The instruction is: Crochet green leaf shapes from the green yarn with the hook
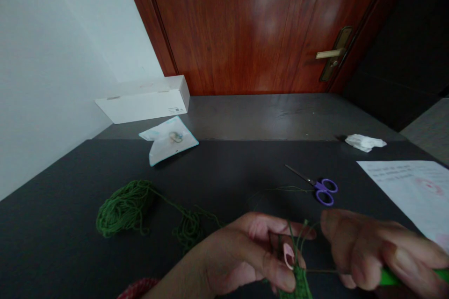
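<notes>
Both hands work at the bottom of the view over a dark tabletop (52, 238); twelve o'clock is taken as straight ahead. The left hand (242, 254) has its fingers (261, 229) curled closed around a narrow green crocheted piece (298, 287), located at six o'clock, with loose strands rising from its top edge. The right hand (380, 247), at four o'clock, has its fingers closed on the green handle of a crochet hook (389, 276); the metal shaft (319, 271) extends toward the crocheted piece. A ball of green yarn (124, 209) lies at eight o'clock, with a loose tangle of yarn (189, 232) just beside it. Purple-handled scissors (324, 191) lie at two o'clock, and a printed sheet of paper (410, 191) at three o'clock, its lower part behind the right hand. Red fabric (138, 288) shows at seven o'clock. Farther out, a plastic pouch (168, 140) and crumpled white tissue (365, 142) lie near the tabletop's far edge. A white carton (143, 99) stands on a grey ledge (263, 117) before a wooden door (238, 23).
</notes>
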Motion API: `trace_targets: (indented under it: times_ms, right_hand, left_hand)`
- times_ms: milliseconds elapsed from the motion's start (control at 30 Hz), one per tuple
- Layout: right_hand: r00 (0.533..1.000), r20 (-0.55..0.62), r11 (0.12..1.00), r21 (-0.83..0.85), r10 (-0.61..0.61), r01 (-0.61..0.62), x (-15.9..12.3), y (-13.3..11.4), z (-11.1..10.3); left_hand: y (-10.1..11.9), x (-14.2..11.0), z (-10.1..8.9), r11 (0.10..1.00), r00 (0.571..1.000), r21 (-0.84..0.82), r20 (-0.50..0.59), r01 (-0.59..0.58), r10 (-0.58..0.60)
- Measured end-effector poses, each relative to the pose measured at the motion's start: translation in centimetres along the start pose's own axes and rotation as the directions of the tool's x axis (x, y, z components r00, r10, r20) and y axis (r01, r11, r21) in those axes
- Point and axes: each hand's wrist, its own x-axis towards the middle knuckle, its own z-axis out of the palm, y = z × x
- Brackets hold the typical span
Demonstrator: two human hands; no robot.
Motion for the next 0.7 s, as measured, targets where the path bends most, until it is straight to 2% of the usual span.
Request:
trace_targets:
  times_ms: [267, 433, 533, 600, 700]
  right_hand:
    - [1.0, 0.022, 0.992, 0.127, 0.012, -0.015, 0.7, 0.4, 0.1]
    - [0.971, -0.139, 0.953, 0.264, 0.192, -0.151, 1.2, 0.3, 1.4]
    - [0.953, -0.149, 0.925, 0.319, 0.263, -0.206, 1.2, 0.1, 1.8]
    - [0.965, -0.132, 0.946, 0.268, 0.225, -0.184, 1.0, 0.1, 1.5]
    - [0.998, -0.032, 0.998, 0.039, 0.059, -0.058, 0.1, 0.2, 0.4]
  left_hand:
    - [0.3, -0.1, 0.2, 1.0, 1.0, 0.011, 0.018, 0.007, -0.007]
    - [0.6, -0.4, 0.4, 0.999, 1.0, 0.046, 0.001, 0.025, -0.025]
    - [0.5, -0.5, 0.4, 0.999, 1.0, 0.048, -0.012, 0.012, -0.011]
    - [0.3, -0.3, 0.3, 0.999, 1.0, 0.038, -0.012, 0.002, -0.002]
    - [-0.1, 0.0, -0.2, 1.0, 1.0, -0.007, -0.001, -0.024, 0.024]
